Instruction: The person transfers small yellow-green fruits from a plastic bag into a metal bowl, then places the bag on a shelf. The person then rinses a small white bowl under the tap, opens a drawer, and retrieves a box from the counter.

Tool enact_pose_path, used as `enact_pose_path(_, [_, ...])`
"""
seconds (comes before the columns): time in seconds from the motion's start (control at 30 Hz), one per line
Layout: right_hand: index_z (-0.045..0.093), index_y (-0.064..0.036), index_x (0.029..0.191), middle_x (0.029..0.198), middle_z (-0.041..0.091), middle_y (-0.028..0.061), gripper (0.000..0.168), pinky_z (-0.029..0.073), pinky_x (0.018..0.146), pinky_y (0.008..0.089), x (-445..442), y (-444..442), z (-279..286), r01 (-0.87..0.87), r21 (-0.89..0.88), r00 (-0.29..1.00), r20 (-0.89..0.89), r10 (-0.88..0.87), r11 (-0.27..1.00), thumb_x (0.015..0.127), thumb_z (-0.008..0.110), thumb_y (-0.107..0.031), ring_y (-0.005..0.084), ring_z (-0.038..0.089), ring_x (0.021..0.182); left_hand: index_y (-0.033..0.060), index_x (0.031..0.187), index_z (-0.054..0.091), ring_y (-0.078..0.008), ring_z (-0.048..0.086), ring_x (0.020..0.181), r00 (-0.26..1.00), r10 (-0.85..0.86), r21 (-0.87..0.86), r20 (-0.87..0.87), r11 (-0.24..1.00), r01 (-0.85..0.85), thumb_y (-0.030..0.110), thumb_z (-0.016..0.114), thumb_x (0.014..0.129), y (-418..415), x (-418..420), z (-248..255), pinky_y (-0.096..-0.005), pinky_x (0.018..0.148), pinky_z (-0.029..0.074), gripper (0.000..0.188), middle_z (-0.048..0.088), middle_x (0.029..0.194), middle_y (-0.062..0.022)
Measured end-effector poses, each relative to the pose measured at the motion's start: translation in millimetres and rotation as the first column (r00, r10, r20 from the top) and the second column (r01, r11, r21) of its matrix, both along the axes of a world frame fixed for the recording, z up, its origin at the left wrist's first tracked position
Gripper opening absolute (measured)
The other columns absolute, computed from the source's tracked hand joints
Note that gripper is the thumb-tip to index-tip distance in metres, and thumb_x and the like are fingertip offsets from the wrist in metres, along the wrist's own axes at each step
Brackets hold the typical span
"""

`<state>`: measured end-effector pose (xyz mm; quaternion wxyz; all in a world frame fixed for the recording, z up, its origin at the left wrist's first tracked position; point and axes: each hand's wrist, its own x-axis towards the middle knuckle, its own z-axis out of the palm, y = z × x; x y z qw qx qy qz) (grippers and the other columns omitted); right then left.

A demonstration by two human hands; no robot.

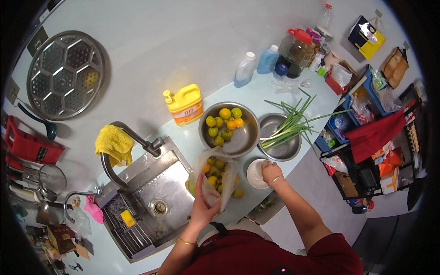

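A clear plastic bag (225,199) full of green and orange citrus fruits (213,172) rests on the counter beside the sink. My left hand (204,202) holds it by the near left side, thumb and fingers against the film. Over the right side of a small white bowl (255,172) is my right hand (271,173), its fingers bent down; whether they grip anything is hidden. Behind the bag, a large steel basin (245,139) contains several more citrus fruits (225,129). Spring onions (288,129) lie across a smaller steel bowl (264,123) to its right.
At left is a steel sink (178,168) with a faucet (111,175) draped in a yellow cloth (115,144). A yellow jug (185,105) and blue-liquid bottles (244,70) stand along the wall. Past the counter's right end is a loaded storage rack (364,137). An open drawer or bin (266,208) sits below the front edge.
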<state>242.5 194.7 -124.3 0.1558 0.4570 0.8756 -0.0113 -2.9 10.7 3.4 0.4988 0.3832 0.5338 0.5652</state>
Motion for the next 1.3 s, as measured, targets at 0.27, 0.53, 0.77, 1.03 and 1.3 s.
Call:
enact_pose_path(0.27, [0.048,-0.007,0.116,0.107,0.057,0.0151,0.055,0.047,0.081,0.0372,-113,-23,74,-0.371,-0.441,0.468,-0.849,-0.245,0.818,0.069,0.069,-0.027,0.0322,0.058,0.092,0.0145,0.143,0.004,-0.0120,0.051,0.082,0.998,-0.031,-0.052,-0.062,0.998,0.028,-0.011,0.057,0.069,-1,-1,-1,-0.0239,0.057,0.049,0.095,0.013,0.147,-0.0079])
enact_pose_path(0.53, [0.053,-0.008,0.099,0.088,0.061,0.0126,0.028,0.049,0.070,0.0428,-152,15,43,-0.340,-0.316,0.920,-0.307,0.243,0.886,0.076,0.059,-0.023,0.0333,0.060,0.080,0.0115,0.143,0.003,-0.0141,0.052,0.085,0.993,0.097,0.064,-0.074,0.994,-0.092,-0.013,0.055,0.068,-8,-15,-10,-0.0259,0.065,0.048,0.095,0.006,0.149,-0.0084])
enact_pose_path(0.77, [0.056,-0.013,0.093,0.103,0.050,0.0111,0.015,0.050,0.064,0.0401,-164,128,-19,0.013,0.279,0.862,-0.490,0.130,0.960,0.078,0.051,-0.012,0.0304,0.054,0.091,0.0106,0.143,0.002,-0.0143,0.052,0.086,0.998,0.051,0.051,-0.026,0.997,-0.049,-0.015,0.054,0.067,-2,-14,-8,-0.0264,0.072,0.047,0.095,0.004,0.150,-0.0084])
enact_pose_path(1.03, [0.052,-0.014,0.104,0.103,0.046,0.0116,0.037,0.048,0.073,0.0395,-150,134,-5,0.004,0.084,0.799,-0.599,0.047,0.996,0.070,0.063,-0.006,0.0331,0.052,0.092,0.0115,0.143,0.001,-0.0133,0.053,0.085,0.998,0.055,0.019,0.041,0.998,-0.056,-0.016,0.054,0.067,-3,-18,-6,-0.0256,0.071,0.046,0.097,0.004,0.150,-0.0080])
enact_pose_path(1.3, [0.049,-0.008,0.109,0.103,0.051,0.0145,0.047,0.045,0.080,0.0400,-16,11,22,-0.043,-0.293,0.876,-0.471,-0.105,0.955,0.065,0.066,-0.004,0.0329,0.053,0.096,0.0136,0.144,0.002,-0.0147,0.052,0.085,0.999,0.039,0.056,-0.026,0.998,-0.037,-0.015,0.053,0.067,2,-13,-9,-0.0256,0.069,0.047,0.097,0.005,0.150,-0.0093])
